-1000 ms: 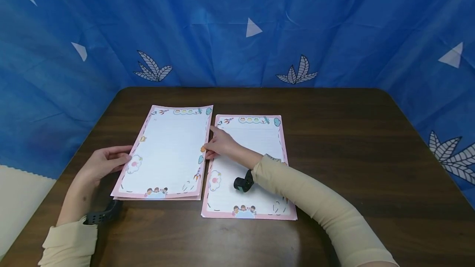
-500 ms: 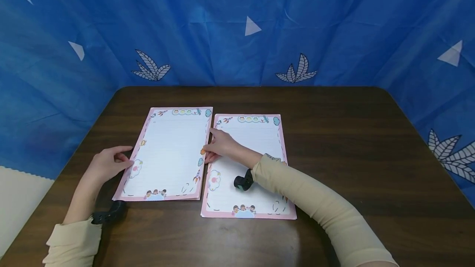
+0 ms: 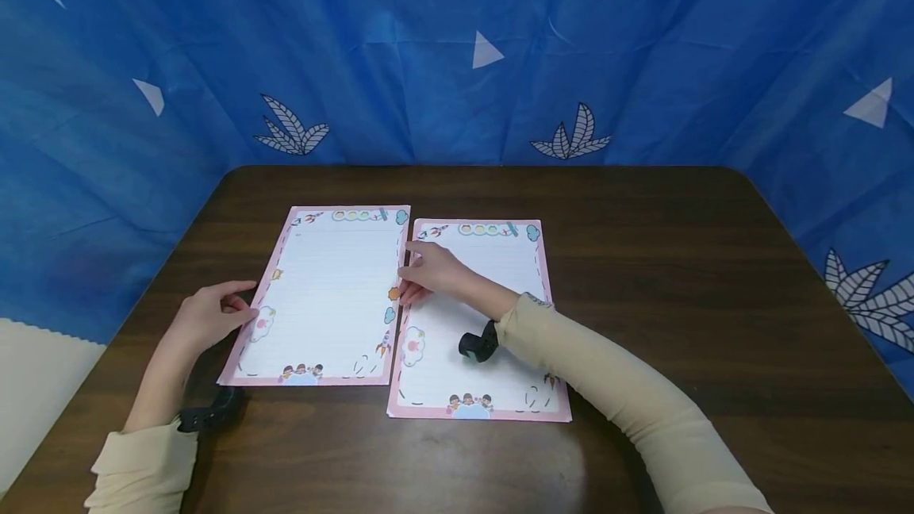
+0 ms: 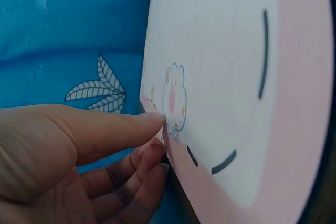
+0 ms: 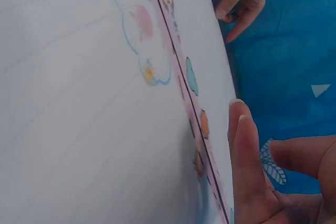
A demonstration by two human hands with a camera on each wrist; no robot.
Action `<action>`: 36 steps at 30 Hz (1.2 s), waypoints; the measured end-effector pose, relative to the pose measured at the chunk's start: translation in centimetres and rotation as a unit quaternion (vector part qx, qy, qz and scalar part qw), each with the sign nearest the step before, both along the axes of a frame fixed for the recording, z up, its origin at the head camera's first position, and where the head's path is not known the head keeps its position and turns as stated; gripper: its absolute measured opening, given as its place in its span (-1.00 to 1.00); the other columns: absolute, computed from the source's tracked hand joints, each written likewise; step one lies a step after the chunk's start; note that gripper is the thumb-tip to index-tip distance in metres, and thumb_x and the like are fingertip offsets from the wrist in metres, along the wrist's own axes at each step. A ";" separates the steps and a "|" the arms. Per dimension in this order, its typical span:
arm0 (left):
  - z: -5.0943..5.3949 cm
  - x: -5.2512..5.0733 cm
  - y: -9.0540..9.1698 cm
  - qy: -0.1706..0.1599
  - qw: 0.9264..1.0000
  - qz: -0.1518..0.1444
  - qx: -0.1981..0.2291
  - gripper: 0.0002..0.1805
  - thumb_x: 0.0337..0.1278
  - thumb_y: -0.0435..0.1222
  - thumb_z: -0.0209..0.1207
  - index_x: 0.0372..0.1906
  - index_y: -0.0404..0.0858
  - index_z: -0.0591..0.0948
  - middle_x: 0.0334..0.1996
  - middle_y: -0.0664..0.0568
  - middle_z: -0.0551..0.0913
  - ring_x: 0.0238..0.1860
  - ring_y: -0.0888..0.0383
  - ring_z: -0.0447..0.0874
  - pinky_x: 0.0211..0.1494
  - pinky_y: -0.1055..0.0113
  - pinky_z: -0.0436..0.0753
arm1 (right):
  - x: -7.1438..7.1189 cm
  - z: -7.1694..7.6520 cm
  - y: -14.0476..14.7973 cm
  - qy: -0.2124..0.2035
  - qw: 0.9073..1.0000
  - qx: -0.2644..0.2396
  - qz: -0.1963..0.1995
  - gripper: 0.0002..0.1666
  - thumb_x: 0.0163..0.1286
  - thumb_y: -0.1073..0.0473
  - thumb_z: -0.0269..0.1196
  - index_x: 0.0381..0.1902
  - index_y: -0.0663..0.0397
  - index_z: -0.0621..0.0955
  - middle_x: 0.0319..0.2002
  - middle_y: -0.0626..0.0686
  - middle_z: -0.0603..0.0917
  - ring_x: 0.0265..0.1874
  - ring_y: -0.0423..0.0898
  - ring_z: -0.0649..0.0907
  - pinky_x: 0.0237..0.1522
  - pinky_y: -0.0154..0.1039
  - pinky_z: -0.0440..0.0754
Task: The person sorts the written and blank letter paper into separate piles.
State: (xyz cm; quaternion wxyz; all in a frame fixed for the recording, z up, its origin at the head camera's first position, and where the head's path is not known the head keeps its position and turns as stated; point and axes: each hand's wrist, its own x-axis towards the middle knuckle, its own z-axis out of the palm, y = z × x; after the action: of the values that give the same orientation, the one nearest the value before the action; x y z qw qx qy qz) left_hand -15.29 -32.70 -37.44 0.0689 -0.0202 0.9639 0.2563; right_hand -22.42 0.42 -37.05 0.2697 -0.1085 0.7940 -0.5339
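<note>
Two pink-bordered stacks of paper lie side by side, the left paper stack [image 3: 328, 292] slightly farther back than the right paper stack [image 3: 467, 383]. At the outer edge of the left stack, my left hand [image 3: 203, 320] touches with thumb and fingertips; the left wrist view shows the thumb [image 4: 121, 127] at the paper's edge. Over the right stack reaches my right hand [image 3: 439, 272], its parted fingers at the left stack's inner edge. In the right wrist view, two fingers of the right hand [image 5: 273, 182] are straight and its thumb stands apart.
A dark wooden table [image 3: 643, 260] carries both stacks. Behind it hangs a blue curtain [image 3: 428, 101] with white triangles and leaf prints. Black wrist devices sit below the left hand and above the right stack.
The left stack's top sheet, raised at its lower edge one second ago, now lies flatter. My right hand has shifted slightly to the right; my left fingers have moved a little down the edge.
</note>
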 end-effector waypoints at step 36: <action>1.0 1.6 16.5 -0.035 0.963 -0.137 0.231 -0.53 0.24 -0.35 0.13 0.22 -0.44 0.41 0.14 -0.25 0.48 0.11 -0.11 0.48 0.11 0.05 0.45 | 8.6 -1.6 20.8 0.252 0.939 0.203 0.118 0.06 0.17 0.04 0.36 0.46 0.15 0.04 0.42 0.20 0.06 0.34 0.15 0.16 0.17 0.09 0.31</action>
State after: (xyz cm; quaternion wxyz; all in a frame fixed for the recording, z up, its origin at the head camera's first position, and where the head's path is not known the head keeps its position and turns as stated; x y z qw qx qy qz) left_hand -13.67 -16.15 -36.44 0.1398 0.1193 0.8690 0.4594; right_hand -13.82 21.23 -38.61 0.1379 -0.2758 0.9091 -0.2802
